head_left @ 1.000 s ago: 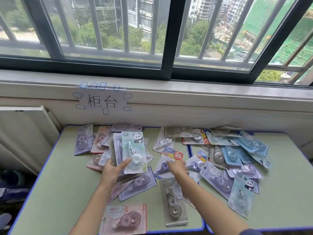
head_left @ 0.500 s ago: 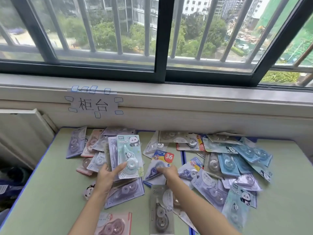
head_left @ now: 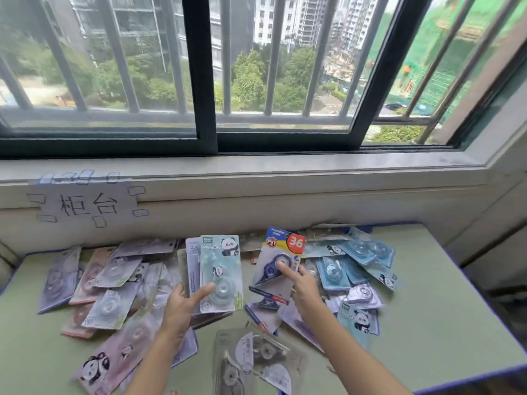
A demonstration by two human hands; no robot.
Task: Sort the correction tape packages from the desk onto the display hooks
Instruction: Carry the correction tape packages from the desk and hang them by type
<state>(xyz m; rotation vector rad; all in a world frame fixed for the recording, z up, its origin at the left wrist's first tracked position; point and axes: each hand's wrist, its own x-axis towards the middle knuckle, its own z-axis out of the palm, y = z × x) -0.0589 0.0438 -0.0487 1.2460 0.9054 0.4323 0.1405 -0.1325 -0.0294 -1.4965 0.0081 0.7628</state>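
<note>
1. Nearest us, clear-fronted packages (head_left: 251,363) lie flat on the desk (head_left: 427,323), unsorted.
2. Our left hand (head_left: 182,306) keeps its grip on a stack fronted by the panda package (head_left: 221,269).
3. Our right hand (head_left: 302,286) has lifted the blue "36" package (head_left: 281,258) off the pile; half a second ago it lay flat.
4. No display hooks in view; hanging comes later, we judge.

Mint panda-print package (head_left: 221,273), blue-yellow package (head_left: 281,258) with red 36, pale green desk (head_left: 427,309)
</note>
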